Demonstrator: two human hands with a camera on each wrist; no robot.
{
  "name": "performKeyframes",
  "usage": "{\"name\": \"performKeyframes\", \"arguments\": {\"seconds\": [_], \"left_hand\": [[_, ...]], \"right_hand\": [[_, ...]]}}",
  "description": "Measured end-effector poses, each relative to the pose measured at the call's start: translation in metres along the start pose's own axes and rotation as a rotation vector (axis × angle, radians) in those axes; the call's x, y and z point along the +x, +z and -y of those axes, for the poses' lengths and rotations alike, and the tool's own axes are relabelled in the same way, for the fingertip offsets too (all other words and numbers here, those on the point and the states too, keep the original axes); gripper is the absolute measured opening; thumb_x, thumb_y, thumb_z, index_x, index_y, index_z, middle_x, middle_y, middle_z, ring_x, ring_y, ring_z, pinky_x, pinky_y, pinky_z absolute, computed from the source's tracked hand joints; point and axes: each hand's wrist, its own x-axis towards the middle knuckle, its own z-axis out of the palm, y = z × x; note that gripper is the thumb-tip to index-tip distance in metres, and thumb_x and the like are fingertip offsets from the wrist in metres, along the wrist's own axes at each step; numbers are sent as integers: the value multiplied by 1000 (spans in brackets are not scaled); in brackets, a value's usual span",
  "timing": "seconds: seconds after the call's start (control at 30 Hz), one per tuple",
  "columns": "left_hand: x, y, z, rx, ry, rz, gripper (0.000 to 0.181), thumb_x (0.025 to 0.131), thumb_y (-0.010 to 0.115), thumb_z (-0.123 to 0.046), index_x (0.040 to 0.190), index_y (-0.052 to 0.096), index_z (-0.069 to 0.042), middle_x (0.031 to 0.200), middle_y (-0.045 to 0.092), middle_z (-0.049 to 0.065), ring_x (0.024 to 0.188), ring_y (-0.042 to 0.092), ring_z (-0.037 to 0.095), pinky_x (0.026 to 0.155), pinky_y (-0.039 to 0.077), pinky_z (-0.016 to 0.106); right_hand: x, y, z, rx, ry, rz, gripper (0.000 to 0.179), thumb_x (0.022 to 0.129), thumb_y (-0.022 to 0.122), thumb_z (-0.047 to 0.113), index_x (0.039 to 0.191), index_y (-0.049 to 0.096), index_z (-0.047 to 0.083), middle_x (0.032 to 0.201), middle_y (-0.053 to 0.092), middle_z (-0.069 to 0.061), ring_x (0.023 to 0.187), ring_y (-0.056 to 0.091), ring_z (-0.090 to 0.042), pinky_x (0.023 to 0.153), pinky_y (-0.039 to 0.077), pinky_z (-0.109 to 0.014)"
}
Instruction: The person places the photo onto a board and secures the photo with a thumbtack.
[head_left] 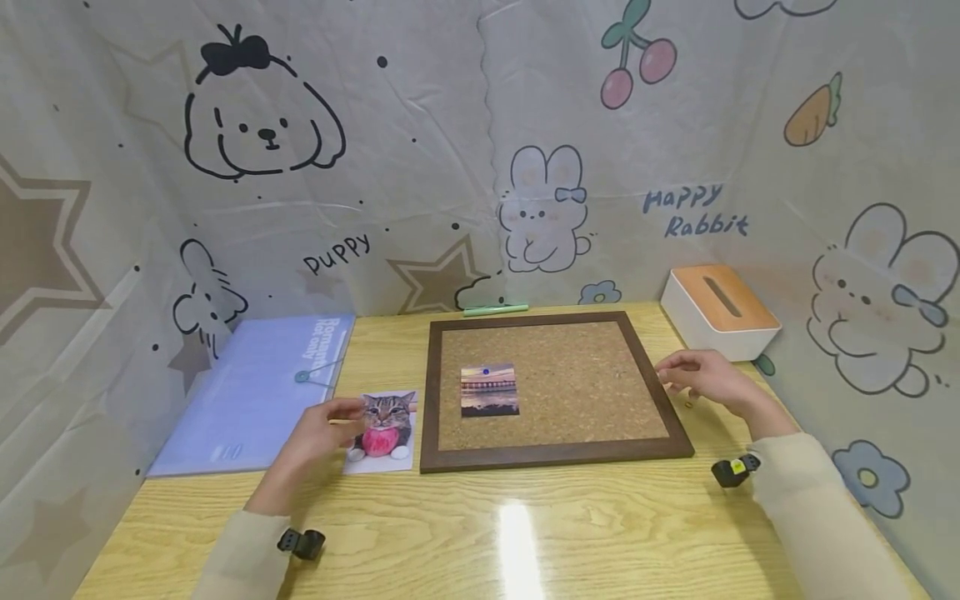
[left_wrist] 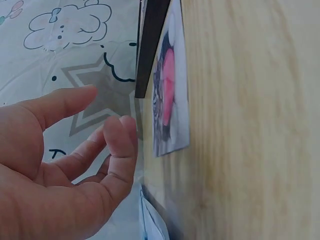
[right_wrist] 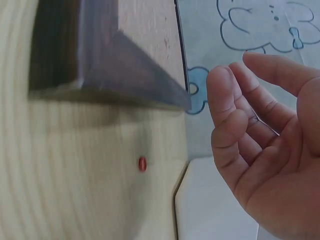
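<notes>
Cat photo (head_left: pixel 381 433) is lying on the wooden table (head_left: pixel 405 525), just left of the framed corkboard (head_left: pixel 581 387), which is bearing a pinned picture (head_left: pixel 489 398). The left hand (head_left: pixel 318 432) is hovering near the photo, the right hand (head_left: pixel 708 379) near the corkboard's right edge; both are curving loosely, thumbs parted from fingers.

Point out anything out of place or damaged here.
A tiny object lies loose on the table, off the right side of the corkboard, near the right hand. Sitting alone, it looks stray; too small to identify. No spill or damage shows.
</notes>
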Motion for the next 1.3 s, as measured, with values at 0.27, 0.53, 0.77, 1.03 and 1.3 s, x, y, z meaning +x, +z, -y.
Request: {"name": "performKeyframes", "arguments": {"seconds": [0.27,0.53,0.77,1.03,1.3], "left_hand": [[-2,2,10,32,-29,27,52,90,70,-14,136,56,5,126,62,27,100,64,24,74,58,29],[-2,3,14,56,-71,49,56,89,72,-14,139,53,3,136,55,29,112,60,34,76,59,32],[-2,3,12,182,-68,41,62,86,75,-15,141,51,0,139,53,30,126,52,46,97,54,47],[-3,7,9,331,0,-2,68,81,79,-15,139,51,5,129,58,32,120,55,47,103,48,57],[2,13,10,434,43,-47,74,72,86,-13,136,55,5,101,58,18,92,54,26,81,52,43]], "right_hand": [[-9,-5,-11,1,15,16,44,104,53,30,130,56,-6,120,67,-22,94,65,-19,70,54,-34],[-14,-9,-16,15,29,4,49,102,56,33,131,55,-6,116,70,-20,90,66,-18,69,53,-34],[-13,-11,-23,20,39,0,49,101,58,34,132,56,-4,118,69,-19,89,67,-17,67,53,-33],[-13,-12,-26,24,50,0,49,101,58,33,132,55,-4,119,70,-19,90,67,-17,66,53,-32],[-14,-11,-24,13,52,3,48,102,57,34,132,56,-4,119,68,-20,90,67,-17,65,52,-33]]}}
